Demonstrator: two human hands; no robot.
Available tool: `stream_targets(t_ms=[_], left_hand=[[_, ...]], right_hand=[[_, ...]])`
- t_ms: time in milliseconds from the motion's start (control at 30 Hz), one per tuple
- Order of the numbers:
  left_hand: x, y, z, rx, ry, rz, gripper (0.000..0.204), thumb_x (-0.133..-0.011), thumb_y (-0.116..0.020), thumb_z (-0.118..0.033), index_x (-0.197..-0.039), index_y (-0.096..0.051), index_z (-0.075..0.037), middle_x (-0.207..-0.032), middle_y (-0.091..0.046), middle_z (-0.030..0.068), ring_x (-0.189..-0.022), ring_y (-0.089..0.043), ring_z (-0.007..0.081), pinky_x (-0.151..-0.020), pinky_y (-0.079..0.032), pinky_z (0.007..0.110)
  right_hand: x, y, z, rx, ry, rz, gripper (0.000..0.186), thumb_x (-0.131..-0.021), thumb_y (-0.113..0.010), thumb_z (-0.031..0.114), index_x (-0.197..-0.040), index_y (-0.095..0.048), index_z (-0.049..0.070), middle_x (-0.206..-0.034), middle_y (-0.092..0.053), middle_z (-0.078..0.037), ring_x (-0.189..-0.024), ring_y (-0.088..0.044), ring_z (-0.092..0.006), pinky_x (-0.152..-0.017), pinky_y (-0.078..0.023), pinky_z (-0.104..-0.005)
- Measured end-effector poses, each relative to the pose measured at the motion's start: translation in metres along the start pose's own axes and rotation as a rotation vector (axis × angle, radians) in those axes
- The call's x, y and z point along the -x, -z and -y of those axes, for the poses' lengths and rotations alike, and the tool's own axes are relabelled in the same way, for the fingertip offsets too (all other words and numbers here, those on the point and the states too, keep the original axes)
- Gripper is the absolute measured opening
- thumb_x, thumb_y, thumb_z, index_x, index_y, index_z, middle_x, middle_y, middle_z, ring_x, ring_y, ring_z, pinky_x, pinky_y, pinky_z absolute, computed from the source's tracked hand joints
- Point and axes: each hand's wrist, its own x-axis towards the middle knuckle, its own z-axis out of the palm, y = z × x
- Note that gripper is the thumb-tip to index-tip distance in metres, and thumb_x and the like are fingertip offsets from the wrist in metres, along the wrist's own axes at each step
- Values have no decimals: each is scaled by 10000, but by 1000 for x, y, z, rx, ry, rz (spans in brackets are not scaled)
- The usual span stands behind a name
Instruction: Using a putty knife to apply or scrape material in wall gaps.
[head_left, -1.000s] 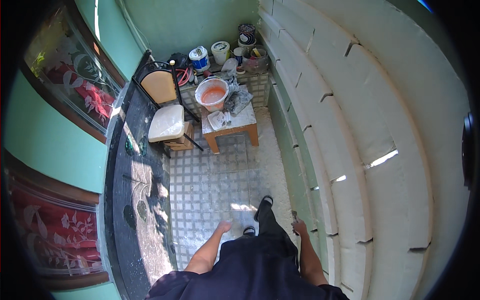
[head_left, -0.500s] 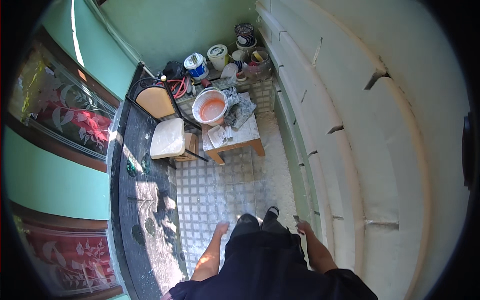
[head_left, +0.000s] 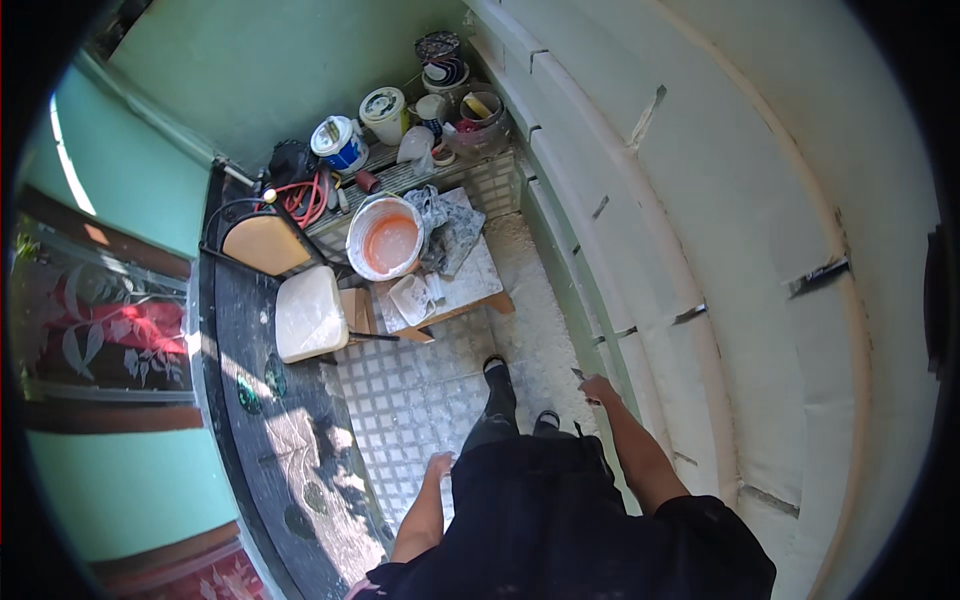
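My right hand is closed around a small flat-bladed tool that looks like a putty knife; its tip sticks out ahead of the fingers, beside the base of the pale wall. My left hand hangs low at my side over the tiled floor, loosely open, with nothing visible in it. Ahead stands a low wooden table bearing a white bucket with orange-tinted contents. A crumpled grey plastic bag and a small white tub lie beside the bucket. Both hands are well apart from these.
A chair with a pale seat stands left of the table. Several paint buckets and a red hose sit on a ledge at the back. Dark boards run along the left; the light wall on the right has ridges and open joints.
I have stepped forward, one foot now well ahead, and the table and bucket appear nearer. My right hand has swung forward with the putty knife. The view has turned a little.
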Motion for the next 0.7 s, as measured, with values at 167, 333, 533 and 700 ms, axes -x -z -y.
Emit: stream_targets(t_ms=[167,333,533,700], left_hand=[[-47,34,-55,135,42,-144,429,-904,-560,-332,-1116,-691,17,-952,-707,173,-828,-692,276,-663,-568,428],[-148,84,-120,-268,-178,-98,488,-915,-511,-419,-951,-717,22,-907,-696,276,-911,-696,392,-844,-532,500],[-165,112,-251,-628,-494,8,425,-972,-418,-321,-1127,-661,-9,-1210,-640,240,-1135,-600,422,-997,-455,500],[-113,81,-364,-431,-697,-108,409,-951,-496,-313,-1175,-688,-29,-1162,-682,217,-1074,-651,367,-961,-488,428]], right_hand=[[-1,10,45,-157,-85,-83,332,-837,-656,314,-795,-704,-12,-633,-679,-146,-586,-694,-248,-589,-555,-395],[-23,23,66,34,68,-328,438,-793,-592,369,-899,-704,-41,-685,-686,-199,-649,-699,-356,-682,-563,-461],[-18,72,136,-32,198,-495,450,-801,-592,333,-1146,-691,62,-985,-674,-290,-951,-667,-416,-854,-523,-481],[19,140,200,-43,443,-657,486,-848,-591,209,-1323,-614,111,-979,-661,-270,-933,-632,-450,-842,-504,-495]])
